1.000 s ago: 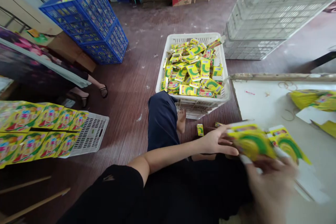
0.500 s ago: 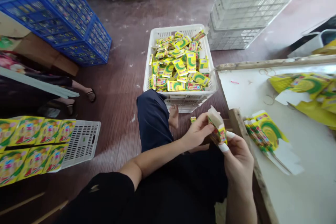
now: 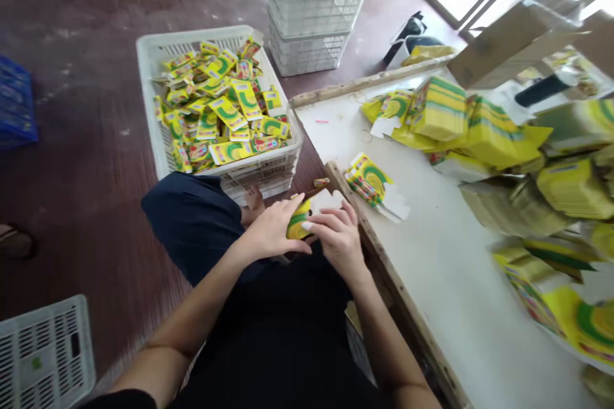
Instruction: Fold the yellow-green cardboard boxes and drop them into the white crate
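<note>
My left hand (image 3: 272,229) is wrapped around a small yellow-and-green carton (image 3: 298,220), thumb below and fingers along its far side. White inner card and flaps show at the carton's right end. There my right hand (image 3: 339,239) has its bent fingers pressed on the white card, with white covers on some fingertips. Whether anything is inside the carton cannot be seen. Beside my right hand, on the table edge, lies a small stack of flat cartons (image 3: 369,179) with white flaps sticking out. A small carton (image 3: 320,183) is just beyond my hands.
A white plastic basket (image 3: 225,177) heaped with small yellow cartons stands ahead on the left. Behind it rise stacked white crates (image 3: 309,13). The white table (image 3: 446,230) on my right has a wooden rim and bundles of flat cartons (image 3: 439,108). An open cardboard box (image 3: 503,41) sits farther back.
My view has swung to the right, showing more of the table. The carton has turned from upright to lying over, its yellow-green face up, and my left hand now spans it.
</note>
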The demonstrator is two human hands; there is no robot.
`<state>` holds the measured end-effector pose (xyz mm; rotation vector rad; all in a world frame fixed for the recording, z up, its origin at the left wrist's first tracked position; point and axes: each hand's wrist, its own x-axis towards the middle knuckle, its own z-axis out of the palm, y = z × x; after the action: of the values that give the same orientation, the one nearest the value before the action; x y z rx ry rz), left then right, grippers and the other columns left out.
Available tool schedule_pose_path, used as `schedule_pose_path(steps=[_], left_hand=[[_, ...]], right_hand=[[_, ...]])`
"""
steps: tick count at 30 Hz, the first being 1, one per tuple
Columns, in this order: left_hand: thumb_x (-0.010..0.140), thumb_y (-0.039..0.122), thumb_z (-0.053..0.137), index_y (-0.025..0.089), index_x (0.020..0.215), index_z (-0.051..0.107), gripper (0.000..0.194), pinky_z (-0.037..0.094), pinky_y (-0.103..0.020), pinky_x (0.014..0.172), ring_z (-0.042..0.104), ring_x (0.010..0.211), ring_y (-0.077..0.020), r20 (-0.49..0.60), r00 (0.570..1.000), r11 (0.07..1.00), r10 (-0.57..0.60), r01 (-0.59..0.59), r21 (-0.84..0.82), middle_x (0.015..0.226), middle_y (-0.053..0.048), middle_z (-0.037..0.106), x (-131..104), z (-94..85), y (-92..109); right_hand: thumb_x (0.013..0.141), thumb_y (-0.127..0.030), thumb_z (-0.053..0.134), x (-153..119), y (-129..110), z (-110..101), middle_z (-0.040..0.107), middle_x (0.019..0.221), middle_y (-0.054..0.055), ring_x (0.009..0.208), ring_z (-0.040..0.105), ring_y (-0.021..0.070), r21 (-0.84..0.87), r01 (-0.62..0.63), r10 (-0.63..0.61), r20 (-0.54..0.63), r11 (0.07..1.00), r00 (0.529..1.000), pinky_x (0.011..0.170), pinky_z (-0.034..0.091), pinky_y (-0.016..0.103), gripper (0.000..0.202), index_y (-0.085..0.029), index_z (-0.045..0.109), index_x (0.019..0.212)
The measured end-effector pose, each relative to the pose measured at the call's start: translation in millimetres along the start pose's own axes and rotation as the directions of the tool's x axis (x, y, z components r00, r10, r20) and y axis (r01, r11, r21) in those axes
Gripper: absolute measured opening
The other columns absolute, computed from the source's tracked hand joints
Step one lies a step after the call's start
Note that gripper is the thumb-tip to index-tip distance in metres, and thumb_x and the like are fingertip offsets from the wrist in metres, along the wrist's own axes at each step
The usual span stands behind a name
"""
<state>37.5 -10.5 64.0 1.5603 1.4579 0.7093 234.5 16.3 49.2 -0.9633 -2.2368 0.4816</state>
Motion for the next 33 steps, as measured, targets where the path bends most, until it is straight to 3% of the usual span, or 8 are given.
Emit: schedule_pose_path(steps=[5, 11, 14, 18, 24, 27, 30, 33], left_hand=[[0.069, 0.037, 0.073, 0.020, 0.130, 0.045, 0.070, 0.049, -0.038, 0.094, 0.062, 0.107, -0.0272, -0.065, 0.997, 0.998, 0.036, -0.040, -0.056, 0.120, -0.009, 0.064, 4.0, 27.2, 1.4], [0.066, 0.019, 0.067, 0.024, 0.124, 0.044, 0.063, 0.050, -0.036, 0.088, 0.063, 0.104, -0.0244, -0.123, 0.975, 0.982, 0.182, -0.174, 0.073, 0.120, -0.007, 0.062, -1.8, 40.3, -3.4], [0.066, 0.018, 0.063, 0.025, 0.113, 0.048, 0.050, 0.052, -0.033, 0.080, 0.065, 0.098, -0.0233, -0.138, 0.969, 0.973, 0.205, -0.186, 0.136, 0.112, -0.005, 0.063, -1.6, 39.0, -5.3], [0.064, 0.018, 0.063, 0.024, 0.112, 0.045, 0.052, 0.052, -0.035, 0.077, 0.067, 0.091, -0.0250, -0.071, 0.988, 0.981, 0.134, -0.123, 0.149, 0.106, -0.005, 0.063, 1.7, 35.5, -8.6], [0.063, 0.015, 0.062, 0.023, 0.123, 0.038, 0.066, 0.052, -0.038, 0.080, 0.065, 0.094, -0.0248, -0.037, 0.997, 0.998, 0.066, -0.066, 0.008, 0.112, -0.008, 0.057, 8.0, 42.4, -18.7], [0.056, 0.018, 0.070, 0.020, 0.122, 0.039, 0.072, 0.050, -0.042, 0.088, 0.061, 0.103, -0.0264, -0.246, 0.969, 0.998, 0.037, -0.047, -0.035, 0.116, -0.011, 0.054, 9.8, 43.7, -18.3], [0.048, 0.028, 0.080, 0.018, 0.114, 0.044, 0.075, 0.050, -0.044, 0.089, 0.059, 0.101, -0.0271, -0.468, 0.871, 0.982, -0.150, 0.078, -0.169, 0.107, -0.009, 0.056, 9.7, 39.1, -16.8], [0.051, 0.040, 0.080, 0.018, 0.100, 0.049, 0.062, 0.053, -0.037, 0.070, 0.063, 0.075, -0.0200, -0.330, 0.854, 0.831, -0.402, 0.189, -0.523, 0.082, -0.002, 0.060, 7.5, 32.1, -16.6]], right_hand=[[0.086, -0.037, 0.058, -4.7, -4.5, 9.7, 0.042, 0.148, 0.009, 0.141, 0.030, 0.0294, 0.298, -0.284, 0.344, -0.173, 0.912, 0.923, 0.114, 0.026, 0.054, 0.058, -0.026, 0.042, 0.140], [0.088, -0.060, 0.045, 3.4, -1.7, 27.3, 0.066, 0.122, 0.011, 0.116, 0.060, 0.0275, 0.742, -0.551, 0.479, 0.350, 0.383, 0.805, 0.099, 0.047, 0.045, 0.062, -0.020, 0.050, 0.136], [0.082, -0.065, 0.052, 8.7, -3.4, 36.3, 0.072, 0.109, 0.009, 0.107, 0.065, 0.0269, 0.765, -0.577, 0.457, 0.421, 0.285, 0.784, 0.096, 0.049, 0.044, 0.068, -0.022, 0.053, 0.134], [0.087, -0.063, 0.045, 7.6, -6.8, 40.1, 0.071, 0.113, 0.008, 0.111, 0.063, 0.0276, 0.750, -0.533, 0.486, 0.324, 0.391, 0.812, 0.096, 0.050, 0.045, 0.063, -0.022, 0.053, 0.135], [0.088, -0.027, 0.053, -5.7, -11.2, 36.2, 0.045, 0.147, 0.008, 0.137, 0.040, 0.0255, 0.417, -0.317, 0.248, 0.211, 0.852, 0.945, 0.111, 0.039, 0.042, 0.055, -0.025, 0.044, 0.142], [0.089, -0.015, 0.044, -7.1, -3.4, 36.2, 0.045, 0.147, 0.005, 0.135, 0.043, 0.0229, 0.363, -0.263, 0.224, 0.145, 0.894, 0.964, 0.109, 0.041, 0.040, 0.054, -0.030, 0.045, 0.141], [0.093, -0.018, 0.043, -5.1, 7.4, 35.2, 0.047, 0.146, 0.007, 0.134, 0.045, 0.0244, 0.356, -0.324, 0.354, -0.020, 0.876, 0.935, 0.110, 0.041, 0.045, 0.054, -0.028, 0.037, 0.146], [0.094, -0.023, 0.044, -4.8, 11.7, 34.8, 0.037, 0.152, 0.010, 0.139, 0.037, 0.0262, 0.308, -0.321, 0.366, -0.101, 0.896, 0.925, 0.111, 0.038, 0.047, 0.060, -0.025, 0.025, 0.151]])
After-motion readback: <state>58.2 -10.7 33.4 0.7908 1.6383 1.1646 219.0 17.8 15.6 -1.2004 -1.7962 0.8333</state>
